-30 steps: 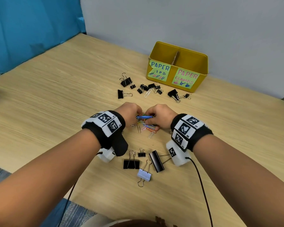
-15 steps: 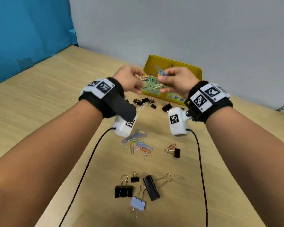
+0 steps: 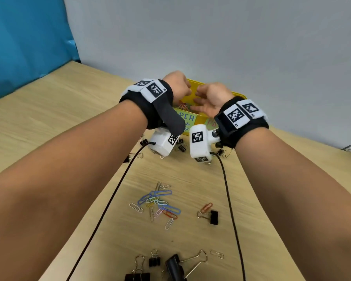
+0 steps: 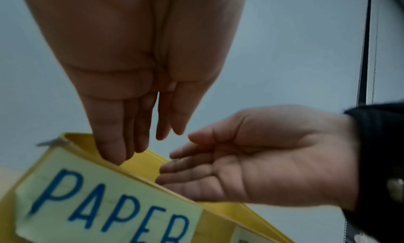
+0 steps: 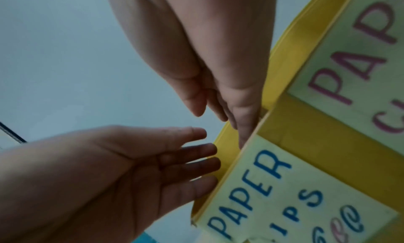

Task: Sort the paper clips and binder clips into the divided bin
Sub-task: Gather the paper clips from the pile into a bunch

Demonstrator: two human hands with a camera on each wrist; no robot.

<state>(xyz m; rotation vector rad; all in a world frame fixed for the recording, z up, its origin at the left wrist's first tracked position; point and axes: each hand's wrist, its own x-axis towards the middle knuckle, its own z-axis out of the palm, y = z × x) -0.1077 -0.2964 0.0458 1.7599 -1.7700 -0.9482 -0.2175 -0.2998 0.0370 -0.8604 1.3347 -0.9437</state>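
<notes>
Above the yellow divided bin [image 3: 239,96] at upper centre of the head view, both hands hover side by side — left hand [image 3: 176,86] on the frame's left, right hand [image 3: 210,100] just beside it, not touching. Fingers of both are straight and loose, holding nothing. Under them, a few paper clips in the bin [image 3: 183,106] lie in the left compartment, behind the blue "PAPER" label [image 3: 187,118].

Lower centre of the head view: loose coloured paper clips [image 3: 158,201] on the tabletop [image 3: 49,122], well apart from the hands. One black binder clip [image 3: 211,216] sits to their right, more binder clips [image 3: 164,264] at the bottom edge, and small black ones [image 3: 180,147] just in front of the bin.

Left wrist view shows what the head view hides — empty palms, left fingers [image 4: 113,143] pointing down at the bin rim [image 4: 140,162], right palm [image 4: 273,160] turned up. Right wrist view adds both labels, blue "PAPER" [image 5: 262,186] and pink one [image 5: 360,56], with fingertips at the rim over the blue-labelled side. Bin contents are not visible in either wrist view.
</notes>
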